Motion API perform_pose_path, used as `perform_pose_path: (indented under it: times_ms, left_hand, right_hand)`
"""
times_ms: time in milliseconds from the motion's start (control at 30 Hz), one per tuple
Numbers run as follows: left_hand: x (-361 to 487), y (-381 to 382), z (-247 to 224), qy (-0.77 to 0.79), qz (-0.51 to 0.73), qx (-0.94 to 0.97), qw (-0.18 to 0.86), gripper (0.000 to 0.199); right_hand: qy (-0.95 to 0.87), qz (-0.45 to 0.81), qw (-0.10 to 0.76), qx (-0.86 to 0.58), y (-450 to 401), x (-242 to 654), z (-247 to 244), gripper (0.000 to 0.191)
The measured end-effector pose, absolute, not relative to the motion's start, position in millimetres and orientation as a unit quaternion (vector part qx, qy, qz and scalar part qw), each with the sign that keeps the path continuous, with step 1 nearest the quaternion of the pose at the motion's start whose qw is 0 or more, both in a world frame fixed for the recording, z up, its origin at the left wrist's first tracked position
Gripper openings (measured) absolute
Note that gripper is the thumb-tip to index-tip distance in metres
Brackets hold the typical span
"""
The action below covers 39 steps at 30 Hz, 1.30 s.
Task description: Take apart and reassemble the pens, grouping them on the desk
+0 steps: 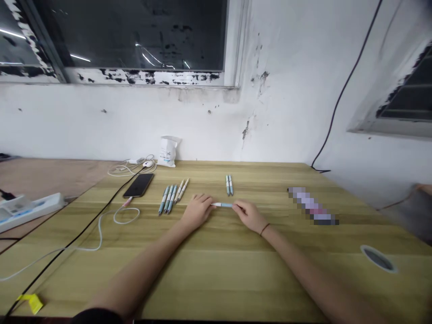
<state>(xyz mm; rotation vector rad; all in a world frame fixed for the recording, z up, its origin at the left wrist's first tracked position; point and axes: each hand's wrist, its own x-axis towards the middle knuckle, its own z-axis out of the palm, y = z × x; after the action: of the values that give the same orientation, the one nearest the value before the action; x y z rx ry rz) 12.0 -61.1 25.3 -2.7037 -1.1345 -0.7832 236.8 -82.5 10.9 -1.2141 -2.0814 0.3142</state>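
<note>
The held pen (222,204) is just on the near side of the pair of pens (229,185), apart from them. It looks light and stiff, with a smooth, slim barrel that would probably roll or slip under a loose touch; it should not be very fragile, though its narrow tip deserves some care. The barrel seems the best place to take hold of it, with a gentle pinch towards either end giving good control of its angle.

The pen's long axis runs from left to right, close to level with the tabletop (219,279) and crosswise to the pair of pens, which point away from the person. Its white end faces left and its light blue end faces right.

The left hand (197,211) is closed in around the white end, its exact finger contact partly hidden. The right hand (249,215) has a narrow pinch on the blue end. Left of the pair of pens lie the cream pens (181,191), then the blue pens (168,199), and farther left the phone (138,185). Right of the pair is a pixelated item (312,205), too obscured to identify.
</note>
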Motion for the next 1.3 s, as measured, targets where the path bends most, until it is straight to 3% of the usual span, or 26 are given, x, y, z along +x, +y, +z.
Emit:
perform_pose_path:
  times_ms: [233,433,533,633,800,1067,1300]
  left_hand:
    - [14.5,-65.3,26.5,-0.381,-0.333,-0.855,0.114,0.021]
    - [15.9,-67.2,26.8,-0.399,-0.333,-0.846,0.115,0.045]
    - [14.8,-64.1,22.1,-0.41,-0.308,-0.856,0.068,0.036]
    - [14.6,-61.3,17.1,-0.413,-0.292,-0.862,0.029,0.025]
    - [16.2,-57.9,11.8,-0.39,-0.265,-0.882,-0.01,0.023]
    - [16.3,-56.3,10.3,-0.388,-0.253,-0.886,-0.028,0.023]
    - [16.3,-56.0,10.0,-0.383,-0.257,-0.887,-0.015,0.022]
  right_hand:
    - [-0.763,0.154,0.392,-0.49,-82.7,233.3,11.8,0.038]
    - [-0.627,0.098,0.473,-0.611,-66.6,254.0,3.4,0.038]
    - [-0.584,0.03,0.418,-0.695,-55.8,274.3,0.7,0.032]
    - [-0.577,0.004,0.295,-0.762,-49.3,283.6,0.5,0.031]
    - [-0.629,-0.062,0.15,-0.76,-49.1,272.1,2.8,0.028]
    - [-0.679,-0.045,0.106,-0.725,-40.2,260.4,9.6,0.029]
    - [-0.703,-0.038,0.144,-0.696,-34.9,256.8,8.2,0.029]
